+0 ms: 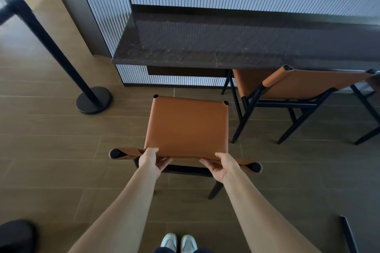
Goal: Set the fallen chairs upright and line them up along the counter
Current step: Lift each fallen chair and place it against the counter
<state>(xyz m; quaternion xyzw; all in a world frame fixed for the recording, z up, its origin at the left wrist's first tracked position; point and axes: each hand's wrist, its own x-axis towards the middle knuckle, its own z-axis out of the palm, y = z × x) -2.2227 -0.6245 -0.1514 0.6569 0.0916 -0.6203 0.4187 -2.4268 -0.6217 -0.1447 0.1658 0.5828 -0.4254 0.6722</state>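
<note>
The dark stone counter (205,47) runs across the top, with one tan leather chair (308,84) already tucked under it at the right. The nearer chair (187,125) stands upright just short of the counter. The left hand (152,162) and right hand (222,168) both grasp its backrest. Pushed in askew, it would likely knock the neighbour's black legs or end up out of line.

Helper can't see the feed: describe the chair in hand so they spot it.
Find the dark counter. Of two tan chairs before it, the near chair is the left one, beside the black post base. Unlike the tucked chair, it stands clear of the counter, left hand and right hand gripping its backrest.
</note>
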